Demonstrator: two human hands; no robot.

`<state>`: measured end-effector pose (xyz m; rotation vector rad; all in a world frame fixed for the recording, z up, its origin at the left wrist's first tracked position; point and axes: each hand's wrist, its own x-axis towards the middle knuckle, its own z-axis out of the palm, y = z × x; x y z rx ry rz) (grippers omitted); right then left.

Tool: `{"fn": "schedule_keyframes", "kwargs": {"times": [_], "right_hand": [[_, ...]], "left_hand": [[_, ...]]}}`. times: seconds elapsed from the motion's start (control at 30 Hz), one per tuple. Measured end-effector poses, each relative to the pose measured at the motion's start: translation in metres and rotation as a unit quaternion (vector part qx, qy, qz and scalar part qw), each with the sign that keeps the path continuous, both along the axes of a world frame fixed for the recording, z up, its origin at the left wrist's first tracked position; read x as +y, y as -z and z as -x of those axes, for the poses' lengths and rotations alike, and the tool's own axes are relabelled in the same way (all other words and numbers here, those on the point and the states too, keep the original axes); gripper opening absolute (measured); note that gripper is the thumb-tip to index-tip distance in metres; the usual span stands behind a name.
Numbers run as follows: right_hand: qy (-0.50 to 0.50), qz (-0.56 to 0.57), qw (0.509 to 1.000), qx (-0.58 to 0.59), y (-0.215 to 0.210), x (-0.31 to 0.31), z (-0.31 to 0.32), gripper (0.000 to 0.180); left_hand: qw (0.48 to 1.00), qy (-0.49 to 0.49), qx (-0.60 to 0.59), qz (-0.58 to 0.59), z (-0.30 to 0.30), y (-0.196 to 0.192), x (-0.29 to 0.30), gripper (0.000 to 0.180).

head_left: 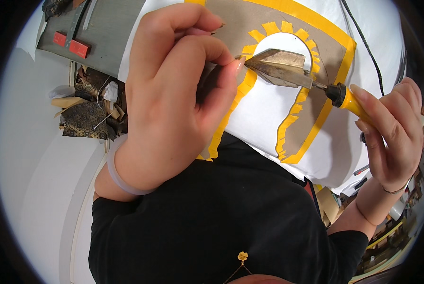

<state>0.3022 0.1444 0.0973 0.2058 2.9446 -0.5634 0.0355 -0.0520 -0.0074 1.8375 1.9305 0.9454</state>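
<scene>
My right hand [394, 128] grips the yellow handle of a small iron [280, 68] with a pointed, tarnished metal head. The iron's head lies across an arch-shaped cutout, its tip at the cutout's left edge. Right beside that tip, the thumb and forefinger of my left hand [174, 90] pinch together; what is between them is hidden. Beneath is a grey-brown board [333, 45] bordered with yellow tape [347, 66]. Short, snipped yellow tape tabs [272, 28] fan out around the arch and run down its sides. White sheeting [261, 109] shows through the opening.
A black cord [368, 42] runs over the white sheeting at the upper right. On the grey surface [108, 38] at the upper left lies a tool with red blocks [73, 45]. Patterned scraps [86, 118] and crumpled paper are heaped at the left. Clutter fills the lower right.
</scene>
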Motion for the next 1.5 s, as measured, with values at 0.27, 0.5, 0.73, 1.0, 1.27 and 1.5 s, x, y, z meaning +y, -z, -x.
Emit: {"fn": "schedule_keyframes", "kwargs": {"times": [0.27, 0.5, 0.73, 1.0, 1.27, 1.5], "right_hand": [[-0.040, -0.040, 0.998, -0.003, 0.000, 0.005, 0.008, 0.052], [-0.021, -0.056, 0.998, 0.001, -0.002, 0.021, -0.003, 0.049], [0.036, -0.094, 0.995, 0.006, -0.006, 0.006, -0.044, 0.047], [0.087, -0.055, 0.994, 0.044, -0.010, -0.019, -0.042, 0.045], [0.090, -0.049, 0.992, 0.070, -0.008, -0.030, -0.051, 0.046], [0.108, -0.059, 0.989, 0.084, 0.006, -0.043, -0.055, 0.049]], "left_hand": [[0.998, 0.041, -0.020, -0.040, 0.021, 0.009, -0.005, 0.025], [0.999, 0.013, -0.035, -0.001, 0.003, -0.002, -0.012, 0.044], [0.995, 0.012, 0.075, -0.058, -0.011, 0.003, -0.003, 0.047], [0.996, -0.009, 0.063, -0.061, -0.018, 0.000, -0.004, 0.029], [0.999, 0.018, 0.001, -0.037, -0.011, 0.001, 0.000, 0.018], [0.999, 0.037, -0.019, -0.029, -0.004, 0.003, 0.003, 0.015]]}}
